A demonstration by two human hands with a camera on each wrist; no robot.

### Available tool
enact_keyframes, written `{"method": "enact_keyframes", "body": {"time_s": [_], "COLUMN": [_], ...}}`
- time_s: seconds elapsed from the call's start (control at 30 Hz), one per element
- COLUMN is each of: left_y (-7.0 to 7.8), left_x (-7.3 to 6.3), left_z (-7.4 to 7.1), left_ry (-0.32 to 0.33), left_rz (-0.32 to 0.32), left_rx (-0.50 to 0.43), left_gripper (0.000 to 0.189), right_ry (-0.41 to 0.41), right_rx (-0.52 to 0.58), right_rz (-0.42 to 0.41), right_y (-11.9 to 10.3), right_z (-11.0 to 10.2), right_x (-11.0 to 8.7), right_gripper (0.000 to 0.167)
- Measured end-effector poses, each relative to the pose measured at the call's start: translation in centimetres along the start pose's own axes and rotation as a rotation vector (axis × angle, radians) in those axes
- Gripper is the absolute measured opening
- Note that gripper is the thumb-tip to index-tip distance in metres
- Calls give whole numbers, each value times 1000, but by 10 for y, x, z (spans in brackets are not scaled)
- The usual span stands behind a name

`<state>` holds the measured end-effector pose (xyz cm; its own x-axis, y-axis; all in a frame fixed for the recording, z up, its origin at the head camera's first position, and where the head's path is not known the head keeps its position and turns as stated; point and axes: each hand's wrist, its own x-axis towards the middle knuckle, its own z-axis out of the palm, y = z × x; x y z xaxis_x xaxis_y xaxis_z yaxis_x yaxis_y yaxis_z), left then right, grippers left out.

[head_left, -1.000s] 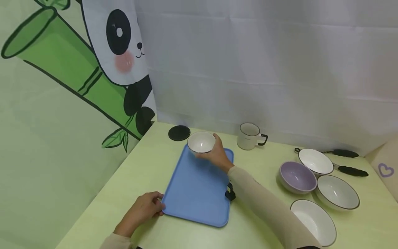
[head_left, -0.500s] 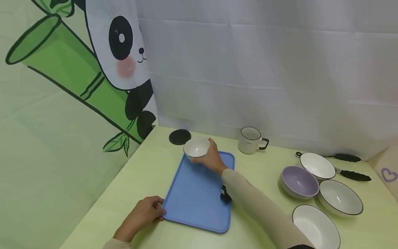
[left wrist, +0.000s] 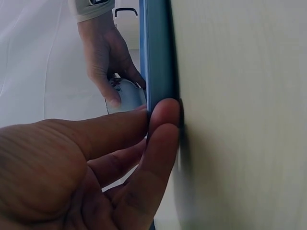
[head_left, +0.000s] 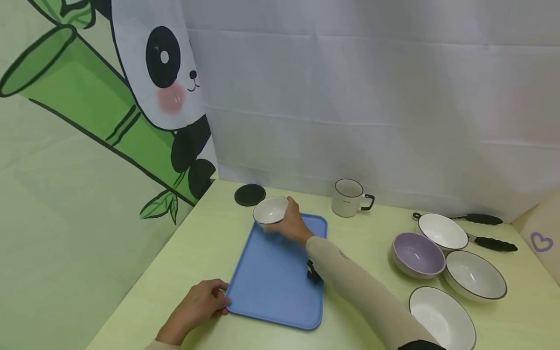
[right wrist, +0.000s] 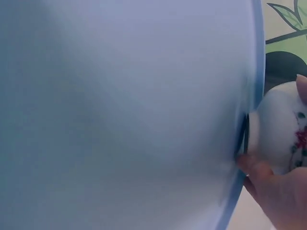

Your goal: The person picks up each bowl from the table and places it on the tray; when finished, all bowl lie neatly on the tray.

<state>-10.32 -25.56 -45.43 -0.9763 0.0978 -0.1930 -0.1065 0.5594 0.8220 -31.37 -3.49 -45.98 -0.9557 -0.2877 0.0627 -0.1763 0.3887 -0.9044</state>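
A small white bowl (head_left: 269, 210) with a floral pattern outside is in my right hand (head_left: 288, 222), which grips its right side over the far left corner of the blue tray (head_left: 280, 284). In the right wrist view, the foot of the bowl (right wrist: 276, 122) is close to the tray's rim; I cannot tell whether they touch. My left hand (head_left: 198, 304) pinches the tray's near left corner. In the left wrist view, the thumb lies on the tray edge (left wrist: 159, 52) and the fingertips (left wrist: 163, 143) curl beneath it.
A black disc (head_left: 250, 194) lies behind the tray, and a white mug (head_left: 346, 201) stands at the back. To the right are a purple bowl (head_left: 418, 255), white bowls (head_left: 474, 274) and black-handled utensils (head_left: 494, 243). A black clip-like object (head_left: 312, 272) is at my right sleeve.
My right hand has carried the bowl slightly left and toward me, to the tray's far left corner. My left hand keeps its hold on the tray.
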Motion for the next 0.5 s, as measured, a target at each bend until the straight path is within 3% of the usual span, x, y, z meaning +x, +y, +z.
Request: {"method": "enact_keyframes", "body": {"time_s": [0.5], "left_y": [0], "left_x": [1], "left_z": [0], "left_ry": [-11], "left_rz": [-40], "left_rx": [-47], "left_gripper": [30], "right_ry": [-47], "right_rx": [-74], "right_rz": [74], "right_y": [0], "right_z": [-6], "right_x": [1], "right_gripper": [126]}}
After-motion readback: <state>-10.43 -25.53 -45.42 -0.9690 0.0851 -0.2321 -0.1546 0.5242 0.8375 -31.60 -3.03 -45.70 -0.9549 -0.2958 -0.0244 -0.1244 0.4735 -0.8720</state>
